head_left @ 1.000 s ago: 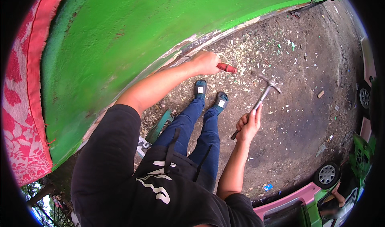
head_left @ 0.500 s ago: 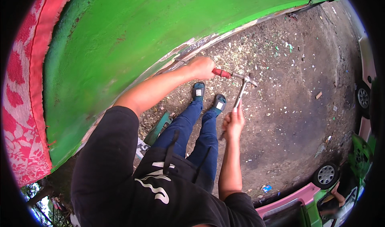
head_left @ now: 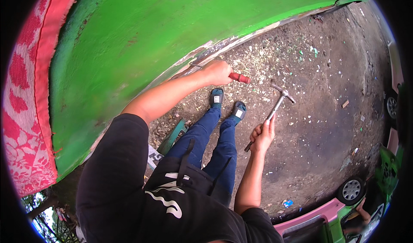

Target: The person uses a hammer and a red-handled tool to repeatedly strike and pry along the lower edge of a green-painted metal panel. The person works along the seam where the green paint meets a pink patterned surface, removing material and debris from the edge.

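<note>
My left hand [head_left: 217, 72] is closed on a red-handled chisel [head_left: 241, 78], its metal blade reaching left to the flaking lower edge [head_left: 202, 54] of a large green painted panel [head_left: 129, 32]. My right hand [head_left: 263, 136] grips a metal hammer [head_left: 274, 109] by its shaft, with the head raised a little to the right of the chisel handle's end, not touching it.
Pale chips [head_left: 258, 62] are scattered on the dark ground around my sandalled feet [head_left: 239, 112]. A red patterned cloth [head_left: 26, 114] hangs at the left. Wheels [head_left: 351, 189], pink and green vehicle parts [head_left: 320, 213] and a person's arm [head_left: 362, 213] are at the right.
The hammer swung left to the chisel handle's end half a second ago and is now back to the right, apart from it. My left hand has shifted slightly downward since the first frame.
</note>
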A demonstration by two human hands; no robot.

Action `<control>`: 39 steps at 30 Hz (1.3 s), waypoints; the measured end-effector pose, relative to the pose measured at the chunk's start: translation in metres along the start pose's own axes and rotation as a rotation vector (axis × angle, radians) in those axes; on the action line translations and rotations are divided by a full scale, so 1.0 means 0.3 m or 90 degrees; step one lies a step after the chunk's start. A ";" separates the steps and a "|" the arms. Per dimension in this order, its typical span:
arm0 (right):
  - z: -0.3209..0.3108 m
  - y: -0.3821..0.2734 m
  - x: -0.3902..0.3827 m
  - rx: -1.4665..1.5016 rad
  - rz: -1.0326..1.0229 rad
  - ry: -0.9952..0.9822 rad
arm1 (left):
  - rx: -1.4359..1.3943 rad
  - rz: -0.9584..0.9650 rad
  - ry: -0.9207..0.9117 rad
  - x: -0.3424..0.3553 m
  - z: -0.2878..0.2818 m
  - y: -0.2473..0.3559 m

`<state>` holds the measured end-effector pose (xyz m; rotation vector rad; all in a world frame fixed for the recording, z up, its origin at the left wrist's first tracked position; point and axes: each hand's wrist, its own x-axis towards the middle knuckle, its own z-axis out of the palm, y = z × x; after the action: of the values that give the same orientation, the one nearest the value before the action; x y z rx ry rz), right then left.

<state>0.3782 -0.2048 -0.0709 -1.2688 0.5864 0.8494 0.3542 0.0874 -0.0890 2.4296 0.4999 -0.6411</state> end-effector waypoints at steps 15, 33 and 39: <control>-0.022 -0.017 -0.009 0.007 0.021 -0.028 | 0.013 0.019 0.001 -0.018 -0.003 0.031; 0.002 -0.022 -0.025 0.010 0.015 -0.030 | 0.007 0.042 0.017 -0.003 0.010 0.015; 0.069 -0.005 -0.075 -0.011 -0.074 0.078 | 0.012 0.032 0.013 0.018 0.007 0.009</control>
<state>0.3648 -0.1897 -0.0478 -1.3642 0.5972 0.6849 0.3593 0.0851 -0.0922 2.4603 0.4409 -0.6033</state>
